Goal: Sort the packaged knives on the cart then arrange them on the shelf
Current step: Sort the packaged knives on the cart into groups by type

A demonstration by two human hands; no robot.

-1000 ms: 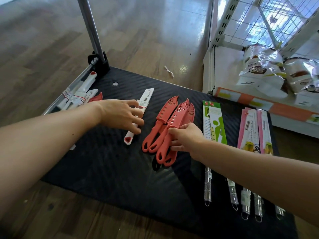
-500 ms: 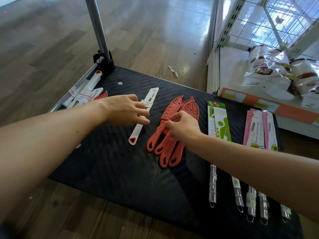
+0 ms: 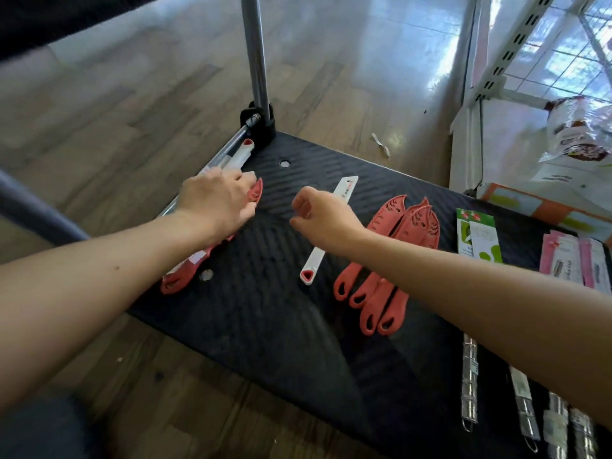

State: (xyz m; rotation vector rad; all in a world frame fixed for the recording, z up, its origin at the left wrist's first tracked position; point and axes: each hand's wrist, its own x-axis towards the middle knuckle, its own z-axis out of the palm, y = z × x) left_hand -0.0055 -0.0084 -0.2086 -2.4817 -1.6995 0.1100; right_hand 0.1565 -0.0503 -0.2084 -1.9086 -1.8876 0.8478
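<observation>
On the black cart deck, my left hand rests on a red sheathed knife at the left edge, beside white sheathed knives; its thumb is hidden. My right hand hovers over a single white knife mid-deck, fingers loosely curled and holding nothing. Several red knives lie fanned together just right of it. Green-carded knives and pink-carded knives lie further right, their metal handles pointing toward me.
The cart's metal handle post rises at the far left corner. A white shelf unit stands to the right, with bags of goods on its bottom board. Wooden floor surrounds the cart.
My left hand let go of the white knife and moved left onto the pile at the cart's edge. My right hand left the red knives and moved left above the white knife.
</observation>
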